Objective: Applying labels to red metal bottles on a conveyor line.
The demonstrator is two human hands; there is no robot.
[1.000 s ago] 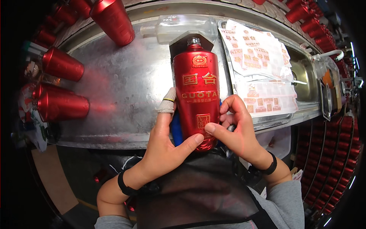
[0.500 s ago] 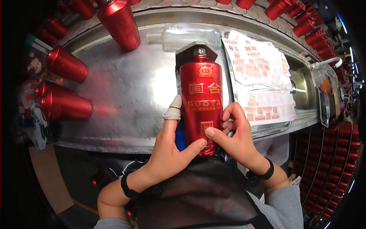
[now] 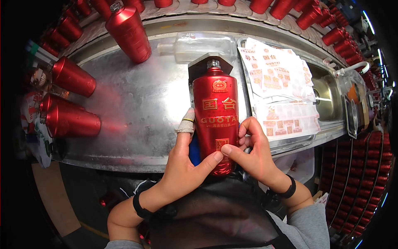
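A glossy red bottle with gold print lies with its clear neck away from me, on a dark angular holder. My left hand grips its lower left side, the thumb flat on the front near the base. A pale cloth finger cover with a yellow band sits on that hand's index finger. From the right, my right hand closes on the bottle, its thumb pressing at the edge of a small gold square print. Its other fingers curl at the bottle's side, partly hidden.
A clear glass bottle lies behind the holder. Printed transfer sheets are stacked on a tray at right, before a sink. Red bottles lie at left; another red bottle stands behind. More bottles line the curved conveyor.
The view has shifted slightly, so the bench appears lower. Red bottles along the far conveyor have changed places. Both hands keep hold of the red bottle, thumbs almost in the same spots.
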